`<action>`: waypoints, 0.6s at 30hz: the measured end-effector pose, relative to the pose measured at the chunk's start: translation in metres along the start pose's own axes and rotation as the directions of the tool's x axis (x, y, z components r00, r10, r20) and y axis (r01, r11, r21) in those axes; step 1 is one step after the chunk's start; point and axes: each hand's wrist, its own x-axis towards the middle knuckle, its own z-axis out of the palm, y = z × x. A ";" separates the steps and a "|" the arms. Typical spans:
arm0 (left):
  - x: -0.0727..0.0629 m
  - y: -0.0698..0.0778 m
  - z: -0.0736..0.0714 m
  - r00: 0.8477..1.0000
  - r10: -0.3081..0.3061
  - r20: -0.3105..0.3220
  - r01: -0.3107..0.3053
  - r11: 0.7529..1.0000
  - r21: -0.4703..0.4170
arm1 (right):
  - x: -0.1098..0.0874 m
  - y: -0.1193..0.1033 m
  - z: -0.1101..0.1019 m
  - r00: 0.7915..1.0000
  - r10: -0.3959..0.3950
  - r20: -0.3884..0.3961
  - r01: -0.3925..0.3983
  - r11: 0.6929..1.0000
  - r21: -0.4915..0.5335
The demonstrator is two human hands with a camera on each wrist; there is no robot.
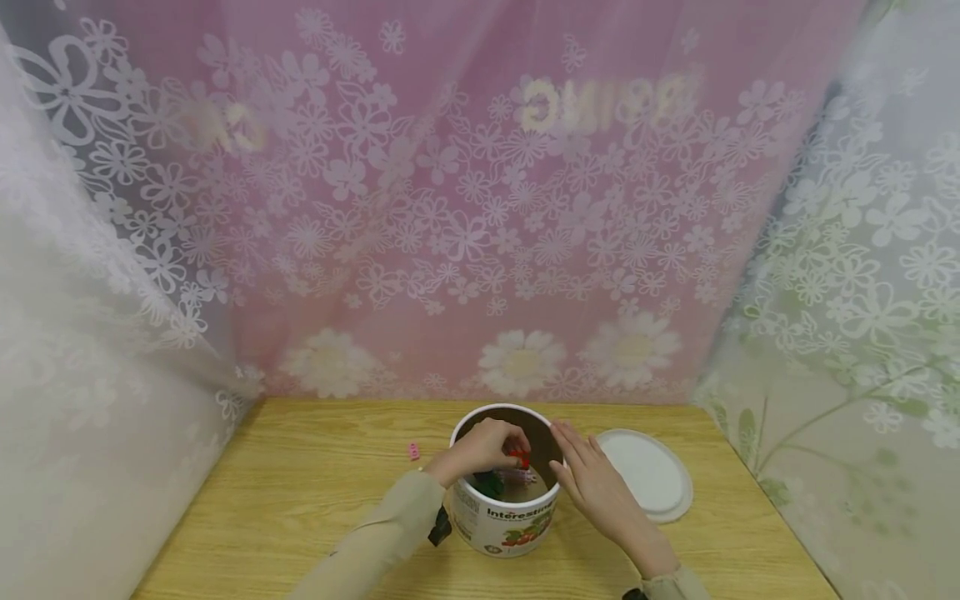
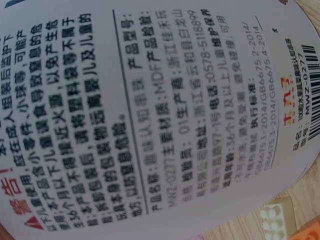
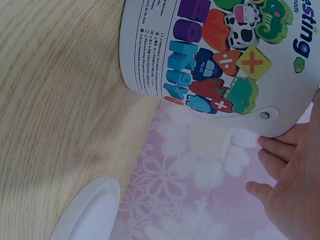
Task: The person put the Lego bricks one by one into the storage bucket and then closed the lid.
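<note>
White cylindrical bucket [image 1: 504, 525], upright on a wood-grained table [image 1: 300, 492], with its top uncovered. The wall was smooth and glossy outside and brown within. Near the bottom lay a dark green item [image 1: 489, 484] and, beside it, a pinkish, shiny item [image 1: 516, 477], both too small to identify. The left hand [image 1: 489, 444] reached over the rim into the bucket, its fingers curled and pinching a red piece [image 1: 519, 457] above these contents. The right hand [image 1: 596, 483] lay along the opposite side, its fingers extended and gripping nothing, the fingertips against the wall by the rim. The right wrist view showed a round metal rivet [image 3: 265, 116] close to those fingertips and printed letters, animals and fruit on the bucket's side; the left wrist view showed dense black text and a barcode [image 2: 312, 95]. A flat, round white lid [image 1: 648, 473] with a raised rim lay on the table beyond the right hand. A small pink block [image 1: 413, 451] lay left of the bucket; a cream studded block [image 2: 278, 220] and an orange block [image 2: 309, 232] lay near its base. Behind hung a thin, flower-patterned pink curtain [image 1: 465, 208].
</note>
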 end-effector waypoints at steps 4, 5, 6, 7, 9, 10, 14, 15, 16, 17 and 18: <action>0.000 -0.002 0.001 1.000 -0.001 -0.008 0.001 1.000 0.009 | 0.000 -0.001 0.000 1.000 0.009 0.001 -0.009 1.000 0.007; 0.000 -0.002 0.001 1.000 0.000 -0.019 0.000 1.000 0.006 | 0.000 -0.001 0.000 1.000 0.009 -0.002 -0.009 1.000 0.010; -0.001 -0.002 0.001 1.000 -0.001 -0.030 0.001 1.000 0.002 | 0.000 -0.001 0.000 1.000 0.008 -0.007 -0.008 1.000 0.008; -0.001 -0.002 0.001 0.999 -0.002 -0.043 0.002 1.000 -0.001 | 0.000 -0.001 0.001 1.000 0.006 -0.011 -0.006 1.000 0.006; -0.001 -0.003 0.001 0.998 -0.005 -0.068 0.004 1.000 -0.016 | 0.000 -0.001 0.001 1.000 -0.001 -0.021 0.001 1.000 0.000; -0.001 -0.003 0.001 0.997 -0.004 -0.079 0.002 1.000 -0.026 | 0.000 -0.001 0.001 1.000 -0.002 -0.024 0.002 1.000 0.001; -0.002 -0.003 -0.001 0.991 0.016 -0.131 -0.023 0.999 -0.047 | 0.000 -0.002 0.000 1.000 0.002 -0.020 -0.002 1.000 0.002; -0.003 -0.003 -0.002 0.989 0.023 -0.144 -0.031 0.998 -0.052 | 0.000 -0.002 0.000 1.000 0.003 -0.017 -0.003 1.000 0.004; -0.004 -0.003 -0.003 0.987 0.030 -0.157 -0.040 0.997 -0.065 | 0.000 -0.002 0.000 1.000 0.004 -0.016 -0.004 1.000 0.008; -0.005 -0.003 -0.004 0.985 0.032 -0.170 -0.046 0.996 -0.075 | 0.000 -0.002 0.000 1.000 0.006 -0.014 -0.006 1.000 0.008; -0.006 -0.004 -0.005 0.983 0.032 -0.181 -0.048 0.995 -0.089 | 0.000 -0.002 -0.001 1.000 0.005 -0.014 -0.005 1.000 0.010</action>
